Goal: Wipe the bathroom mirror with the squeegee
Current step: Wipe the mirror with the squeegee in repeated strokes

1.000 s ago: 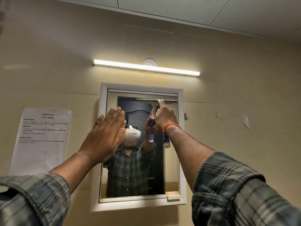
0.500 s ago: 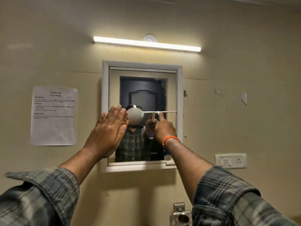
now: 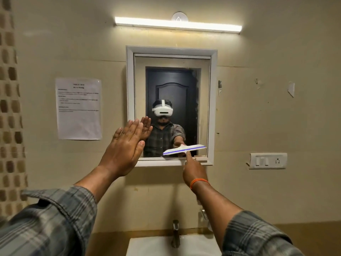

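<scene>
— Facing you is the beige wall (image 3: pixel 258 111), and the white-framed mirror (image 3: pixel 171 89) hangs at its middle under a lit tube light (image 3: pixel 178 24). Where do your arms sit against it?

— Your plaid sleeves (image 3: pixel 48 224) fill both lower corners, and the white sink (image 3: pixel 153 246) with its tap (image 3: pixel 175 233) lies between them, below the mirror.

— And the printed sheet?

— That paper notice (image 3: pixel 79 109) is stuck to the wall left of the mirror; a switch plate (image 3: pixel 267 161) is on the right.

— Your left hand?

— Your left hand (image 3: pixel 122 150) is spread flat, fingers straight and together, at the mirror's lower left corner, overlapping the frame; I cannot tell whether the palm touches.

— And your right hand?

— Your right hand (image 3: pixel 193 172), with an orange band (image 3: pixel 199 182) at the wrist, grips the squeegee (image 3: pixel 184 150), forefinger stretched up its neck. Its white blade with a blue line lies nearly level, slightly tilted, low on the glass just above the bottom frame, toward the right.
</scene>
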